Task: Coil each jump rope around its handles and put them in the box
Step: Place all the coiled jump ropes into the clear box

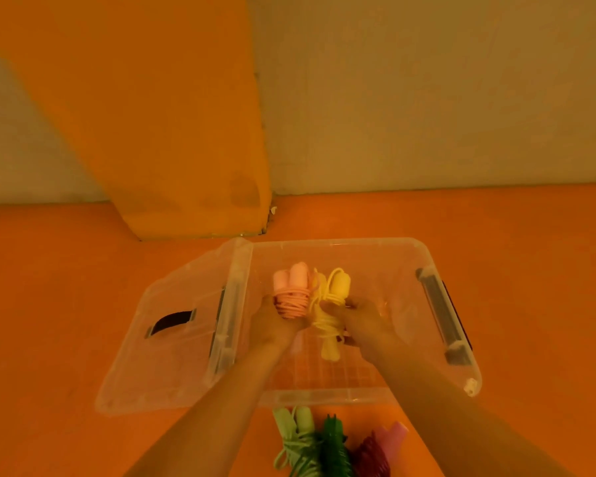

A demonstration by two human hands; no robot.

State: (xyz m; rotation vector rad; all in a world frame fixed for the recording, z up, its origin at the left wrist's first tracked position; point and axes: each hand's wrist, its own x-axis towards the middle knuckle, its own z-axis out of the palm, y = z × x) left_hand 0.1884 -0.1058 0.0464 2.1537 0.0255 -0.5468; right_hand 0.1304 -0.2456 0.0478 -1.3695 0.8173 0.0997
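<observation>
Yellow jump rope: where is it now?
Head view, centre: the yellow jump rope is in the clear box, in the right hand, beside the pink rope in the left hand.

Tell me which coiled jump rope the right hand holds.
The yellow jump rope, gripped by the right hand inside the clear box. The left hand holds the pink jump rope beside it.

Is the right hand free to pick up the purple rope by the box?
Probably not yet: the right hand grips the yellow rope inside the box. The purple rope lies uncovered nearby.
</observation>
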